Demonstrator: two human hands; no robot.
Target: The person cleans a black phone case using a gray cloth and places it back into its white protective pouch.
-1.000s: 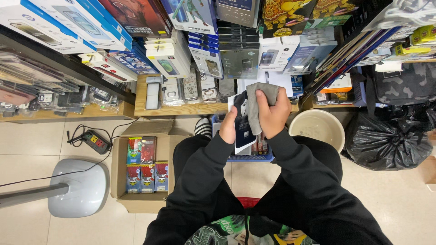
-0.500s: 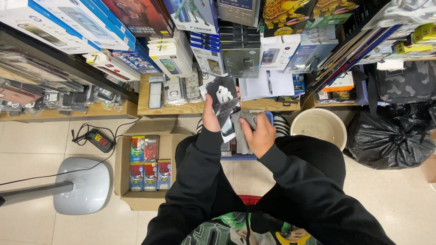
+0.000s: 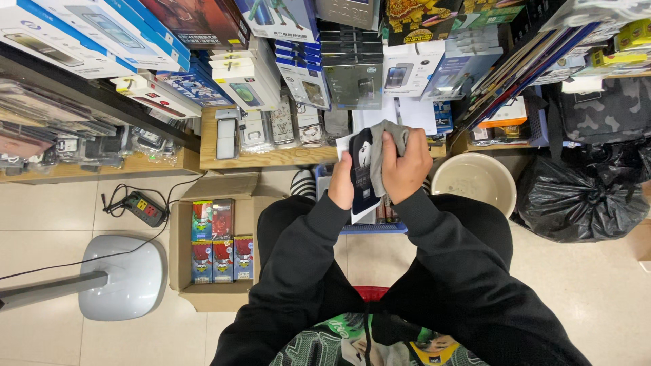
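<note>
Above the lap, a flat packet [image 3: 363,177] is being gripped upright by the left hand [image 3: 341,184], steadied for wiping; a grey cloth [image 3: 384,150] is being pressed against it by the right hand's [image 3: 407,169] closed fingers.

We take the cardboard box [image 3: 183,261] on the floor as our landmark. To its left stands a flat lamp base [image 3: 122,274], and a power strip [image 3: 144,207] lies just beside the box's upper left corner. Beyond it runs a wooden shelf [image 3: 271,158]. Well to its right sits a bucket [image 3: 473,183], a bin bag [image 3: 576,196] farther right.
</note>
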